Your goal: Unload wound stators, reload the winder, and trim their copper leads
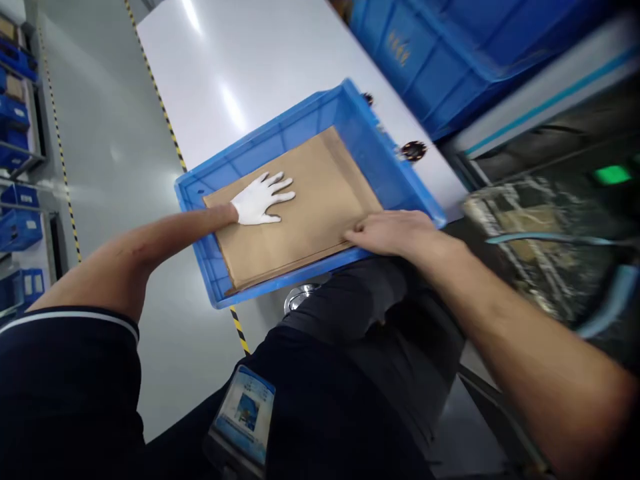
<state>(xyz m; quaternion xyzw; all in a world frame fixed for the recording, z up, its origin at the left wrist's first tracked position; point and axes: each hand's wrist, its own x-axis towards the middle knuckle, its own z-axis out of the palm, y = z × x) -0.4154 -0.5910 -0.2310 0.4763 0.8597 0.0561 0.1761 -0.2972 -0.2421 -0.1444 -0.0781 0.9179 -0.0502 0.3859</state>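
Note:
A blue plastic bin [213, 280] sits tilted across the corner of a white table, near my lap. Inside lies a stack of flat brown cardboard sheets [315, 193]. My left hand [260, 200], in a white glove, is spread flat on top of the stack toward its left end. My bare right hand [390, 232] is at the stack's near right edge, by the bin's near rim, with its fingers bent around the cardboard edge. The undersides of those fingers are hidden.
The white table [200, 87] stretches beyond the bin, with round dark-rimmed holes [414, 151] on its right side. A larger blue crate [425, 60] stands at the upper right. Shelves with blue bins [20, 223] line the far left, past yellow-black floor tape [159, 90].

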